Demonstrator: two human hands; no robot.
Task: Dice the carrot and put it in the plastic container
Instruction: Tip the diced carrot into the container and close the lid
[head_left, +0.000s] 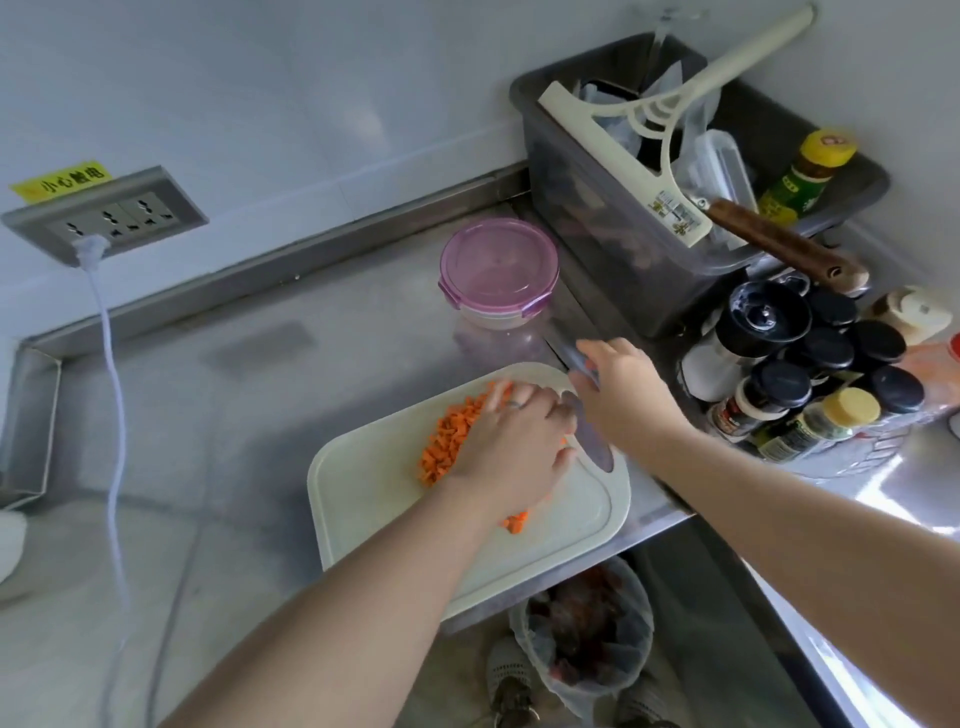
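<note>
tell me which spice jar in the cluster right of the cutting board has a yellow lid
The jar at the front of the cluster; the jars around it have black lids.

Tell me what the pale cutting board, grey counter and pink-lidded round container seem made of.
Pale rounded cutting board: likely matte plastic, uniform off-white with moulded rim groove. Grey counter: probably brushed stainless steel, showing blurry reflections. Pink-lidded round container: translucent plastic lid with snap clips; clear base, glass or plastic.
</note>
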